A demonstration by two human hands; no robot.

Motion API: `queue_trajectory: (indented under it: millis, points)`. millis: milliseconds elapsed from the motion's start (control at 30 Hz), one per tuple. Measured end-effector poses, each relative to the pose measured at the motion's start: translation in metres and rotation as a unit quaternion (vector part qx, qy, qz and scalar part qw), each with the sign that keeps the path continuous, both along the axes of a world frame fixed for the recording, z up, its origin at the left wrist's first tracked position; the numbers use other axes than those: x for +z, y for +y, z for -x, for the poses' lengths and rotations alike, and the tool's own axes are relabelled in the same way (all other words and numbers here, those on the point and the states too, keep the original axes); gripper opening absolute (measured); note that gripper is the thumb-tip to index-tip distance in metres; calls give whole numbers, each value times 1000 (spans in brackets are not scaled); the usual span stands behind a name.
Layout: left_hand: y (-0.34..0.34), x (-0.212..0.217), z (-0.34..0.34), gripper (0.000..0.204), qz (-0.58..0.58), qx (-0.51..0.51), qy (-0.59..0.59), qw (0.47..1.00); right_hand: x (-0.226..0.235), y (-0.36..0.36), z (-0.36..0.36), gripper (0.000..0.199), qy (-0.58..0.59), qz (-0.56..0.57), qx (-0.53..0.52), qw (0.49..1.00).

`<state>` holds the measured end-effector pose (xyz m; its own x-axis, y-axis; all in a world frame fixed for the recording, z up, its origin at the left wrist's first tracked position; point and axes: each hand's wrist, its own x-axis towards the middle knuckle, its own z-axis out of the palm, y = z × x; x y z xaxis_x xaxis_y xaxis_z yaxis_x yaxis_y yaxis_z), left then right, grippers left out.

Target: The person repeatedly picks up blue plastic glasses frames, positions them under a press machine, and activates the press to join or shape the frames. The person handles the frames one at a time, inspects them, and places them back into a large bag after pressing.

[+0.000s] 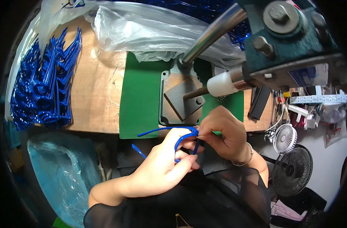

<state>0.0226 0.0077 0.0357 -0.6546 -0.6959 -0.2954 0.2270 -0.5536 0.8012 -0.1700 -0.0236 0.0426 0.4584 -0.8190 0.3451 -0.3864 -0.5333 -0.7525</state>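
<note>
Just in front of the press base, both my hands are raised over the table's near edge. My left hand [164, 163] is closed around a glossy blue plastic piece with thin curved arms [158, 130]. Two of its slim ends stick out to the left, past my knuckles. At the knot-like joint where the arms meet, my right hand [225, 135] pinches with thumb and forefinger. Whether a smaller part sits in that pinch is too small to tell. Behind my hands stands a dark green hand press [291, 41], its rod [196, 93] reaching toward the diamond-shaped metal plate [181, 100].
A pile of similar blue pieces [44, 83] lies on the wooden table [91, 91] at left. Clear plastic sheeting [143, 30] spans the back. Under the press is a green mat [139, 95]. A lined blue bin [63, 174] stands lower left; two fans [293, 169] are at right.
</note>
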Motion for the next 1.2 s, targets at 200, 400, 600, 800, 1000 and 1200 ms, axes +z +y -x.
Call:
queue_trajectory:
  millis: [200, 400, 600, 800, 1000, 1200]
  points:
    - [-2, -1, -1, 40, 12, -26, 1, 1000, -2, -3, 5, 14, 1, 14, 27, 1000]
    - [-1, -3, 2, 41, 71, -25, -44, 996, -2, 0, 5, 11, -48, -64, 3, 997]
    - [-4, 2, 0, 43, -56, -34, 29, 997, 0, 0, 3, 11, -53, -143, 1, 988]
    - [-4, 4, 0, 44, -43, -46, 27, 998, 6, 4, 5, 10, -46, -107, -9, 993]
    - [1, 0, 2, 44, -9, -36, 17, 999, 5, 4, 11, 18, -66, -218, 17, 974]
    - [-1, 3, 6, 42, -52, -7, 72, 996, -1, 3, 14, 43, -189, -494, 144, 836]
